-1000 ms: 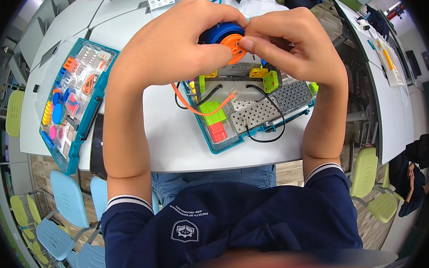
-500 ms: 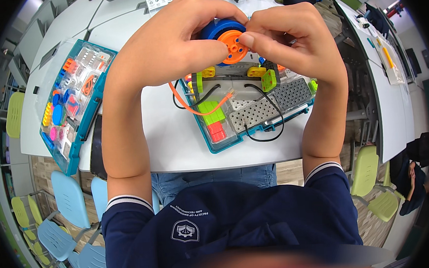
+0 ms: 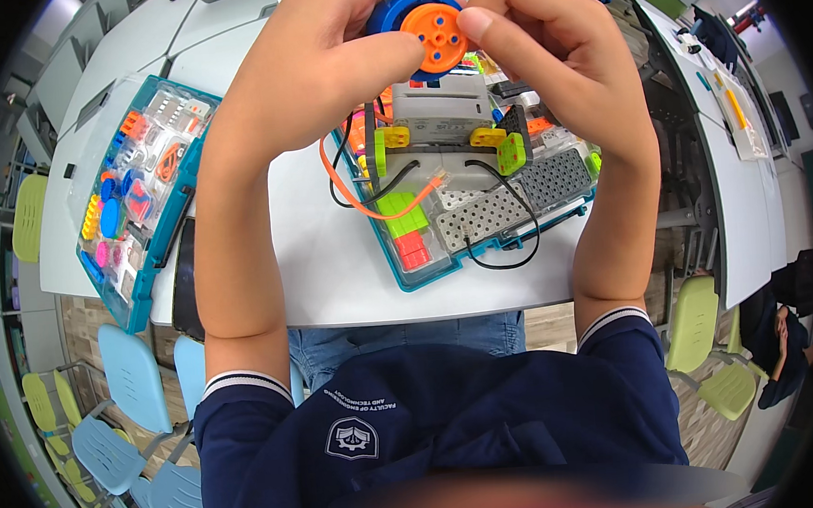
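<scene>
A wheel-like piece with an orange hub and a blue rim (image 3: 440, 40) is held up above the table, its orange face toward me with several small blue spots in it. My left hand (image 3: 339, 58) grips it from the left, thumb laid on the orange face. At its right edge, the thumb of my right hand (image 3: 557, 54) presses near the rim with the fingers curled; its fingertips are partly hidden. Below stands a grey controller block (image 3: 439, 103) in a frame with yellow connectors (image 3: 488, 137) and green connectors (image 3: 510, 154). An orange cable (image 3: 376, 213) loops beside it.
Under the build lies a teal-edged parts case (image 3: 431, 278) with grey perforated plates (image 3: 481, 217) and green and red blocks. A black cable (image 3: 510, 264) hangs over its front edge. Another parts tray (image 3: 135, 312) sits at the left. Chairs (image 3: 130, 373) stand around the white table (image 3: 334, 291).
Both hands have moved up and away with the wheel, uncovering more of the grey controller block. My right thumb has slid from the orange face to the wheel's edge.
</scene>
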The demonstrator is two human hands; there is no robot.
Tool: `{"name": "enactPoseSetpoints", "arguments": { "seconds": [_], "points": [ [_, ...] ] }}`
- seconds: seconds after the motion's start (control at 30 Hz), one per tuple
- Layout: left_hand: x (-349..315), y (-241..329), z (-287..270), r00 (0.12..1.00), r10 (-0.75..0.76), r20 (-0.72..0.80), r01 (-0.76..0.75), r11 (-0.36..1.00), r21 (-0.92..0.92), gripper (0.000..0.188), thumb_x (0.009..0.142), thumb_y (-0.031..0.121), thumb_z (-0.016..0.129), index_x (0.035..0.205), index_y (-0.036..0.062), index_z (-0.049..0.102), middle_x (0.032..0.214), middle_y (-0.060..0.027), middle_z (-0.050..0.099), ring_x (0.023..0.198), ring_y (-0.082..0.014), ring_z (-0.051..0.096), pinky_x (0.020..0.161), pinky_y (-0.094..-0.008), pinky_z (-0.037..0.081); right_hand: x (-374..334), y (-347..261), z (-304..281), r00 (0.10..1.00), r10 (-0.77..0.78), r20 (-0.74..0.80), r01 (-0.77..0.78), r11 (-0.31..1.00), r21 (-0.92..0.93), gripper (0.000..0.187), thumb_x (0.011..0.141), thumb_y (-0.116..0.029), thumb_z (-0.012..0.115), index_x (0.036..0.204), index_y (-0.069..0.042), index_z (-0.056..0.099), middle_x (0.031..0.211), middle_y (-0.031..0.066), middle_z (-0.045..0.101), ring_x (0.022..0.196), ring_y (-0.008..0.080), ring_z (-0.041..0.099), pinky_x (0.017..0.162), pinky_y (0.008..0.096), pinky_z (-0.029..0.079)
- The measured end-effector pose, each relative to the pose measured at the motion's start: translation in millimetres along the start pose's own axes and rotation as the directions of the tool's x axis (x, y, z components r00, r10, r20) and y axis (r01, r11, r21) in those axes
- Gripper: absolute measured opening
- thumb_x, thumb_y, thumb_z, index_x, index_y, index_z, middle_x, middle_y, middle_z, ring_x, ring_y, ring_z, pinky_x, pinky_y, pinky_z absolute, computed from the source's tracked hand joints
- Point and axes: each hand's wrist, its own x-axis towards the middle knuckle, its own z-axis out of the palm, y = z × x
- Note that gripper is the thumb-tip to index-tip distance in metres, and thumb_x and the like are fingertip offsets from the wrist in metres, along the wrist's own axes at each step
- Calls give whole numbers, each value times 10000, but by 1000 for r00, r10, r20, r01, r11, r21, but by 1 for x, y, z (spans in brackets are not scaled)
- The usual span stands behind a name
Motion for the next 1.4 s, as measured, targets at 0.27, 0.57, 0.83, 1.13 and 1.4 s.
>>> {"name": "enactPoseSetpoints", "arguments": {
  "seconds": [0.27, 0.57, 0.83, 1.13, 1.4],
  "points": [
    [3, 2, 5, 986, 134, -98, -148, 976, -162, 396, 813, -3, 555, 1202, -57, 603, 999, -58, 654, 852, -71, 597, 738, -204, 489, 2, -6, 11, 974, 225, -7, -198, 873, 447, 132, 1014, -102, 655, 948, 9, 629, 733, -64, 584, 601, -39, 456, 505, 155, 312],
    [-1, 16, 10, 982, 139, -128, -146, 988, -43, 443, 816, 7, 535, 1250, -57, 601, 978, -58, 666, 817, -62, 591, 706, -197, 476, 5, -1, 14, 978, 196, -77, -126, 837, 532, 119, 1006, -103, 667, 935, -28, 607, 727, -65, 577, 590, -37, 445, 507, 151, 307],
    [3, 6, 15, 961, 228, -154, -243, 966, -87, 470, 806, -25, 526, 1267, -96, 590, 1088, -104, 653, 921, -102, 598, 800, -231, 495, 4, 4, 15, 967, 233, -103, -147, 840, 523, 116, 995, -112, 672, 914, -58, 608, 690, -80, 544, 557, -27, 416, 495, 159, 281],
    [5, 2, 16, 967, 204, -149, -229, 958, -172, 477, 811, -36, 517, 1278, -111, 583, 1109, -116, 655, 943, -116, 609, 825, -247, 508, 6, 6, 20, 962, 235, -140, -119, 821, 559, 103, 987, -93, 660, 901, -54, 618, 685, -72, 543, 568, -14, 425, 518, 167, 305],
    [5, 1, 18, 961, 190, -199, -221, 964, -147, 487, 825, -54, 484, 1303, -102, 562, 1132, -112, 640, 969, -115, 595, 847, -244, 497, 8, 2, 23, 952, 270, -142, -144, 808, 572, 97, 999, -119, 668, 942, -55, 622, 679, -65, 539, 544, -7, 411, 497, 168, 287]
  ]
}}
